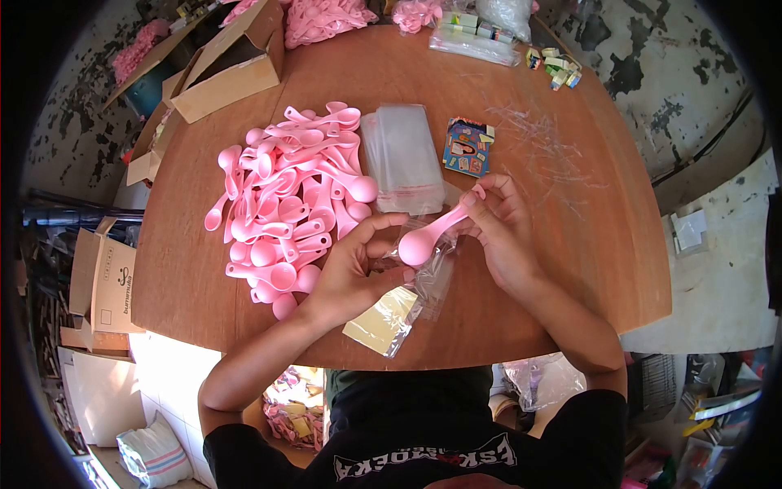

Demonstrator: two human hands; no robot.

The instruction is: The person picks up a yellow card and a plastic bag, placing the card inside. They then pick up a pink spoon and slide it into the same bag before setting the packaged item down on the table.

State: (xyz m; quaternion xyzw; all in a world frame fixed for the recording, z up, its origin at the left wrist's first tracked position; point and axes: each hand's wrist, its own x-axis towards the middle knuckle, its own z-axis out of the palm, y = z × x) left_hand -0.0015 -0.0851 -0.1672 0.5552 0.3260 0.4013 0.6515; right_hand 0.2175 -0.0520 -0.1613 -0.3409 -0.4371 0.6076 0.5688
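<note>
A pink measuring spoon (pixel 418 245) is pinched by its handle in my right hand (pixel 507 232), bowl end pointing left. My left hand (pixel 356 273) curls around the edge of a clear plastic bag (pixel 437 273), thumb and fingers on either side of the spoon's bowl. The bag overlaps the spoon in this view, and part of it is hidden behind the bowl. Below my left hand, a pale yellow card in a clear sleeve (pixel 381 322) lies near the table's front edge. A large pile of pink spoons (pixel 281 183) sits just left of that hand.
A stack of clear bags (pixel 405 155) and a small colourful pack of cards (pixel 468 148) lie beyond my hands on the wooden table (pixel 586 269). Clear plastic strips (pixel 546 147) are scattered right. An opened cardboard box (pixel 228 73) stands at the back left, near bagged pink items (pixel 326 20).
</note>
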